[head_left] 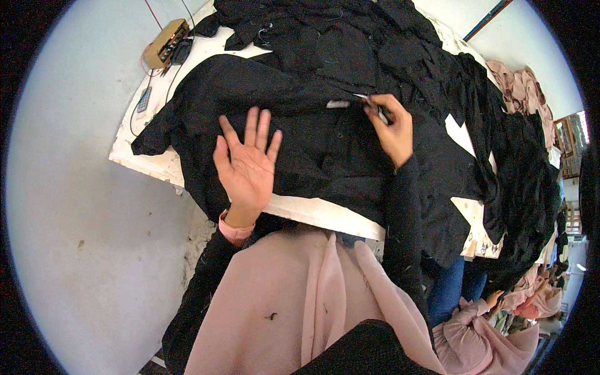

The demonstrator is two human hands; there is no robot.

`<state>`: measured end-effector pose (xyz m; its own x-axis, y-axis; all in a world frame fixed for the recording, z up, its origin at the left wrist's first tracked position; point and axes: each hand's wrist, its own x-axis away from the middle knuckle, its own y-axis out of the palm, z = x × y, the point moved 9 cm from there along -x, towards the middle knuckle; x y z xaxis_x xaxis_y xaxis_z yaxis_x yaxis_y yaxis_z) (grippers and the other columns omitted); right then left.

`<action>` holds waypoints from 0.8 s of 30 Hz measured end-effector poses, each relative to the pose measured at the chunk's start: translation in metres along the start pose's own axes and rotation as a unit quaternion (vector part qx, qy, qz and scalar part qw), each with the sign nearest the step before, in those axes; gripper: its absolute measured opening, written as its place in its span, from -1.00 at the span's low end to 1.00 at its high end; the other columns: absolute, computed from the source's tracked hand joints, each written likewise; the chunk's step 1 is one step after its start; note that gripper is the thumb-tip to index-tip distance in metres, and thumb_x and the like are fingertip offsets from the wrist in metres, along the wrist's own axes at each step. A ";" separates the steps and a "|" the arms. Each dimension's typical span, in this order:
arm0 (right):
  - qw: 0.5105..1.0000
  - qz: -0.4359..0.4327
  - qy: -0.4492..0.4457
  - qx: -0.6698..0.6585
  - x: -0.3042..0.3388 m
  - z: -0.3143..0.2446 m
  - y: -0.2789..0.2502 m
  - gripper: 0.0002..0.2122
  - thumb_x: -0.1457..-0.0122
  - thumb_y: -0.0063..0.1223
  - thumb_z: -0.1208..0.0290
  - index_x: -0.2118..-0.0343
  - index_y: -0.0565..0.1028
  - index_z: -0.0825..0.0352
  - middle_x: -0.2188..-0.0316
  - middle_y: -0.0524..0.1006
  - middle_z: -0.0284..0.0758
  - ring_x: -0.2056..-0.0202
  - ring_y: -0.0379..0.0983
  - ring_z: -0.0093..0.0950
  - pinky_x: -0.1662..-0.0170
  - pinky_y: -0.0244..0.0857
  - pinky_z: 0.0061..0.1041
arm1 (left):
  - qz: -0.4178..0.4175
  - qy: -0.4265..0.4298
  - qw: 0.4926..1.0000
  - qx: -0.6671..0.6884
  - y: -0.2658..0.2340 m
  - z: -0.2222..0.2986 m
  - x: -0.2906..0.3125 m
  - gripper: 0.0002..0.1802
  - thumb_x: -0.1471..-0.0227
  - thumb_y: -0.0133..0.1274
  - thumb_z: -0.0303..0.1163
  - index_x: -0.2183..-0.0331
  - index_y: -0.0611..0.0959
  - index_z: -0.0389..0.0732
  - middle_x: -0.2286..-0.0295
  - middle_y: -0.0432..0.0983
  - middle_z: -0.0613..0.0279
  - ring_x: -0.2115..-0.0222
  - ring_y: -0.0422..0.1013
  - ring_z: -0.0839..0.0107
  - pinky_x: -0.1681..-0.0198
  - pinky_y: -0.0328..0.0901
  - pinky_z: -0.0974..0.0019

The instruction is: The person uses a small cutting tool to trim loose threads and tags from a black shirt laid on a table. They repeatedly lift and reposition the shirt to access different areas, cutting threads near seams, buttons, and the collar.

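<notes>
Black cloth, a garment (312, 144) by its look, is spread over the table before me. My left hand (247, 165) is turned palm up above its near left part, fingers stretched and spread, with nothing in it. Farther right, my right hand (392, 125) is closed around thread snips (360, 96), their pale pointed tip directed left over the cloth. Motion blurs those fingers, and most of the snips is hidden in them. Just left of the tip, a small white label (338, 104) shows on the black cloth.
More black cloth (350, 37) is heaped at the back and down the right of the white table (325, 212). A brown box with wires (165, 44) and a remote control (144, 99) lie at the far left. Pink cloth (522, 87) is at far right; another person (478, 337) sits lower right.
</notes>
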<state>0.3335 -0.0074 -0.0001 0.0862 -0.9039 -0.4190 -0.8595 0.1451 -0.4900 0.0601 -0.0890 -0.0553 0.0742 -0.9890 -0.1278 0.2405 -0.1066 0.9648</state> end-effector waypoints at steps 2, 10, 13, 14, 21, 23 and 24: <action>0.992 -0.068 -0.097 -0.052 0.025 -0.036 0.001 -0.81 0.05 0.14 0.75 0.34 0.55 0.42 0.31 0.55 -0.23 0.21 0.54 -0.37 0.09 0.37 -0.49 | 0.072 0.032 0.996 -0.031 -0.021 0.011 -0.006 -0.57 -0.30 -0.17 -0.09 -0.13 0.31 0.03 -0.11 0.25 -0.04 -0.23 0.14 0.10 -0.31 0.01 -0.07; 0.986 -0.040 -0.138 0.086 0.098 -0.073 -0.018 -0.70 0.22 0.09 0.70 0.35 0.61 0.31 0.25 0.64 -0.33 0.27 0.60 -0.35 0.26 0.39 -0.49 | -0.021 0.288 0.788 -0.545 0.012 0.013 0.040 -0.55 0.00 0.20 -0.55 0.11 0.34 -0.20 0.20 0.33 0.19 0.11 0.31 0.36 -0.06 0.16 0.25; 0.985 -0.015 -0.159 0.069 0.101 -0.074 -0.021 -0.71 0.22 0.05 0.69 0.37 0.61 0.29 0.20 0.65 -0.32 0.24 0.61 -0.36 0.29 0.37 -0.51 | -0.244 0.333 0.499 -0.762 0.077 -0.034 0.064 -0.79 -0.09 0.15 -0.45 0.19 0.56 -0.09 0.06 0.41 0.13 0.03 0.33 0.25 -0.09 0.17 0.18; 0.986 -0.016 -0.157 0.055 0.100 -0.073 -0.021 -0.72 0.22 0.05 0.69 0.37 0.60 0.30 0.19 0.65 -0.30 0.23 0.61 -0.34 0.27 0.38 -0.50 | -0.252 0.319 0.441 -0.800 0.086 -0.044 0.058 -0.83 -0.10 0.15 -0.40 0.22 0.59 -0.07 0.02 0.41 0.14 0.00 0.32 0.24 -0.12 0.13 0.16; 0.987 0.103 -0.077 0.094 0.100 -0.062 -0.069 -0.77 0.09 0.02 0.79 0.35 0.54 0.41 0.08 0.61 -0.13 0.04 0.56 -0.24 -0.05 0.38 -0.35 | -0.200 -0.186 0.716 -0.643 0.039 -0.069 -0.024 -0.63 -0.25 0.02 -0.12 0.18 0.66 -0.23 0.11 0.58 0.19 -0.01 0.41 0.36 -0.12 0.16 0.30; 0.983 0.156 -0.034 0.088 0.100 -0.050 -0.093 -0.77 0.08 0.02 0.81 0.34 0.54 0.41 0.05 0.59 -0.13 0.00 0.53 -0.26 -0.08 0.34 -0.37 | -0.087 -0.217 0.872 -0.429 0.028 -0.063 -0.028 -0.57 -0.31 -0.05 -0.11 0.15 0.62 -0.33 0.16 0.60 0.28 0.10 0.47 0.51 0.00 0.30 0.47; 0.979 0.171 -0.011 0.107 0.100 -0.044 -0.102 -0.76 0.08 0.01 0.81 0.34 0.55 0.42 0.04 0.59 -0.12 0.01 0.53 -0.26 -0.07 0.35 -0.38 | -0.070 -0.231 0.901 -0.360 0.027 -0.064 -0.027 -0.58 -0.29 -0.01 -0.13 0.13 0.61 -0.34 0.18 0.60 0.27 0.13 0.48 0.52 0.01 0.32 0.46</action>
<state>0.4078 -0.1306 0.0420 -0.1753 -0.7798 -0.6010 -0.7149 0.5206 -0.4669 0.1263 -0.0587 -0.0402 -0.3759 -0.9261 0.0331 0.7942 -0.3035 0.5264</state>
